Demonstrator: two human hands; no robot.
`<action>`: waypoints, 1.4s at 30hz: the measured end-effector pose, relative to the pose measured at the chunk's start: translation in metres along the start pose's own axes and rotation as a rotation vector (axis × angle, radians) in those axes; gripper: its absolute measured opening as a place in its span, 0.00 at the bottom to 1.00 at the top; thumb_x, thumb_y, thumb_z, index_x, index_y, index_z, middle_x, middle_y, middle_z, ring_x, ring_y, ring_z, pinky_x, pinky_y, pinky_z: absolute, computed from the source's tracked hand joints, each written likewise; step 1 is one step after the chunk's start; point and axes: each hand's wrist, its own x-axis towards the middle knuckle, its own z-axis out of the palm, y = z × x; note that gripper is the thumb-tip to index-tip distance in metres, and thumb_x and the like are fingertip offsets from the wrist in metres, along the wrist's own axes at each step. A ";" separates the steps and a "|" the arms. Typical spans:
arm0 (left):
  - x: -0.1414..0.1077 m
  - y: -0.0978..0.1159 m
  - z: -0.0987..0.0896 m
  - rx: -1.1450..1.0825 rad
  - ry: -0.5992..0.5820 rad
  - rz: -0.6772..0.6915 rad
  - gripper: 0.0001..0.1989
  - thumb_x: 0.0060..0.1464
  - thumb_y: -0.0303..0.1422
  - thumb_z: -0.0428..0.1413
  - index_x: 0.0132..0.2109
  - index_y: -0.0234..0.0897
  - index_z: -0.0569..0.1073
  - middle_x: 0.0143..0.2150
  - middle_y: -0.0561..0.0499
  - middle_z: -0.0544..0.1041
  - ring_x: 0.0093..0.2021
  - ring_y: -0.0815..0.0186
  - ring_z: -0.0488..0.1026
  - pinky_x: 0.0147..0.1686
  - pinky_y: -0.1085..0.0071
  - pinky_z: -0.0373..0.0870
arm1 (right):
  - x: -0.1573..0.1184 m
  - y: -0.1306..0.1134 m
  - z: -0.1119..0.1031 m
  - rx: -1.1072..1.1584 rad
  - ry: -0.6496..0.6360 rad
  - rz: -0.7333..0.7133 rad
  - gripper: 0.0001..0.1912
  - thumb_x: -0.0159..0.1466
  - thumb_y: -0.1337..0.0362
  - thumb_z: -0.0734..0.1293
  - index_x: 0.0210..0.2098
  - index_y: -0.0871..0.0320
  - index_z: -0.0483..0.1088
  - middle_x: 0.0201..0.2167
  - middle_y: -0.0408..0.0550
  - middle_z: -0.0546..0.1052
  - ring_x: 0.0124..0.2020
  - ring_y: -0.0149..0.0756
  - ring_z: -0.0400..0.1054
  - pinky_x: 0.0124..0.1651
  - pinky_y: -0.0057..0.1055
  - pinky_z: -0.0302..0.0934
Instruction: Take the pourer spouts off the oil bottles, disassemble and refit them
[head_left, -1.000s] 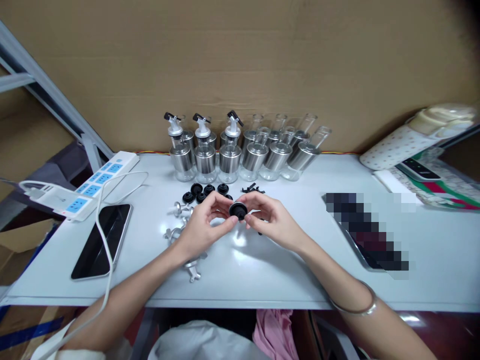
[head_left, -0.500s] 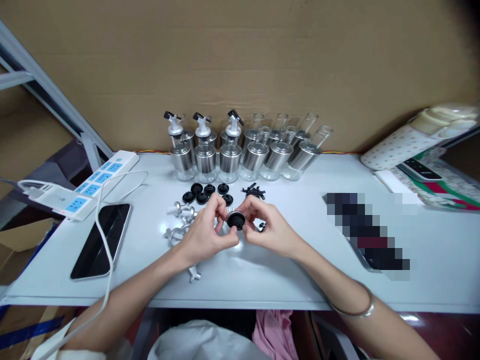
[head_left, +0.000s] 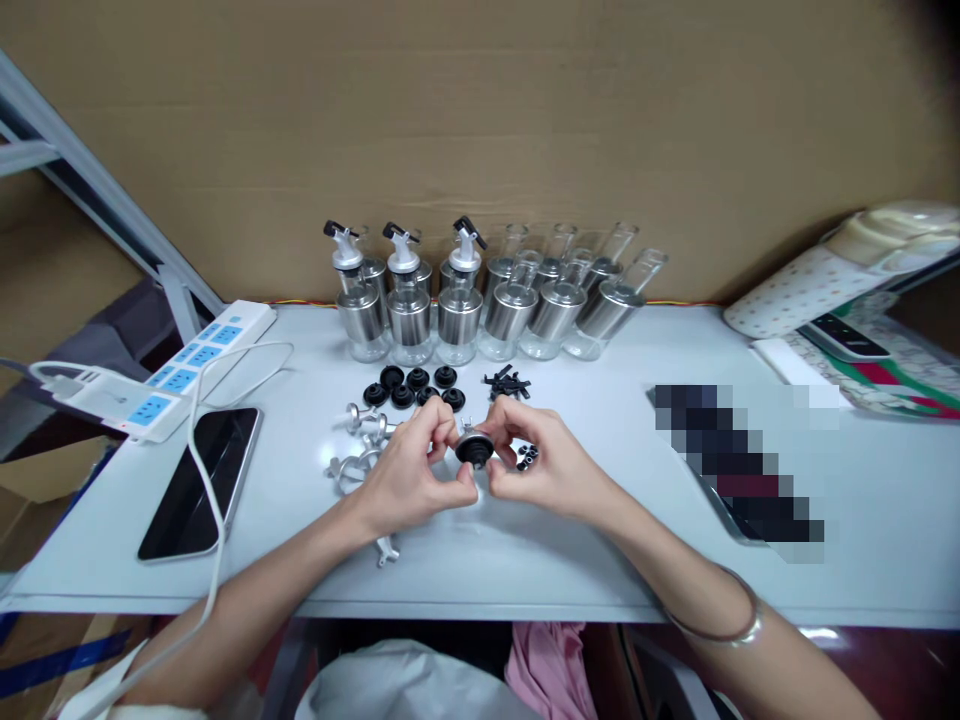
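Note:
Between my left hand [head_left: 420,465] and my right hand [head_left: 536,460] is a bottle pourer [head_left: 474,447], its black ribbed stopper facing me and its silver rim behind. Thumbs and curled fingers of both hands grip it from either side. Left of my left hand lie several silver spout pieces [head_left: 351,470], and one more silver spout piece [head_left: 387,550] sits below my wrist. Beyond the hands are several black stoppers [head_left: 403,396] and a heap of small black levers [head_left: 507,383]. Tiny black rings [head_left: 527,457] lie beside my right hand, partly covered by it.
Glass bottles with steel bands [head_left: 459,318] stand in rows at the back; three front-left ones carry pourers. On the left are a power strip [head_left: 255,315], a white cable and a phone [head_left: 199,485]. A dotted flask [head_left: 795,275] and a pixelated object [head_left: 731,465] lie to the right.
The pourer has tilted slightly and shifted a little right and down in my hands, showing more of its silver rim. More of the tiny black rings shows beside my right hand.

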 end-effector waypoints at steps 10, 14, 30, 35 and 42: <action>0.007 -0.010 -0.004 0.129 0.123 0.348 0.16 0.54 0.28 0.58 0.49 0.41 0.66 0.44 0.48 0.68 0.43 0.64 0.67 0.44 0.66 0.68 | 0.005 0.009 -0.001 -0.039 0.224 -0.263 0.11 0.56 0.70 0.67 0.38 0.53 0.65 0.38 0.48 0.78 0.38 0.37 0.72 0.37 0.33 0.64; 0.008 -0.012 -0.007 0.090 0.114 0.366 0.16 0.55 0.29 0.59 0.50 0.43 0.69 0.47 0.47 0.68 0.47 0.63 0.68 0.48 0.65 0.68 | 0.007 0.009 -0.002 -0.070 0.241 -0.312 0.06 0.58 0.67 0.69 0.36 0.53 0.69 0.37 0.49 0.78 0.39 0.38 0.71 0.36 0.33 0.64; 0.007 -0.004 -0.010 0.112 0.181 0.330 0.14 0.50 0.18 0.53 0.42 0.38 0.71 0.42 0.49 0.70 0.44 0.66 0.70 0.46 0.69 0.67 | 0.018 0.052 -0.055 -0.769 0.323 0.090 0.10 0.61 0.68 0.64 0.36 0.59 0.77 0.30 0.51 0.77 0.36 0.44 0.69 0.42 0.39 0.61; 0.006 -0.004 -0.008 0.102 0.150 0.276 0.14 0.50 0.18 0.51 0.41 0.38 0.71 0.43 0.49 0.71 0.46 0.66 0.70 0.47 0.69 0.66 | 0.020 0.063 -0.048 -0.893 0.211 0.177 0.12 0.64 0.66 0.61 0.39 0.61 0.77 0.35 0.55 0.77 0.40 0.48 0.68 0.43 0.39 0.60; 0.008 0.000 -0.008 0.124 0.064 0.212 0.12 0.53 0.21 0.54 0.43 0.38 0.73 0.45 0.48 0.73 0.47 0.66 0.71 0.45 0.70 0.68 | 0.020 0.066 -0.043 -0.916 0.224 0.163 0.09 0.61 0.68 0.65 0.37 0.58 0.77 0.35 0.53 0.76 0.40 0.48 0.68 0.41 0.38 0.61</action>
